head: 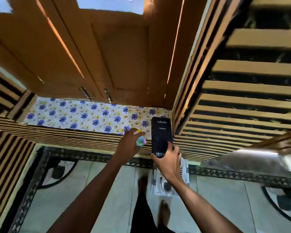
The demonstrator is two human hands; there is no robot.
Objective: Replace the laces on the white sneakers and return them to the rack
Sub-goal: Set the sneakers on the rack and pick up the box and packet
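My right hand (168,158) grips the lower end of a tall black "vivo" box (161,132), whose upper part lies over the floral-papered ledge (77,113) in the corner. My left hand (131,142) reaches to the ledge's edge just left of the box and holds a small pale multicoloured object (141,141); a yellow bit (139,131) shows at its fingertips. No white sneakers, laces or rack appear in the head view.
Brown wooden window shutters (94,52) rise behind the ledge. Striped walls (242,105) close in on the right and left. A white packet (168,182) lies on the tiled floor below my right hand, by my bare feet (165,211).
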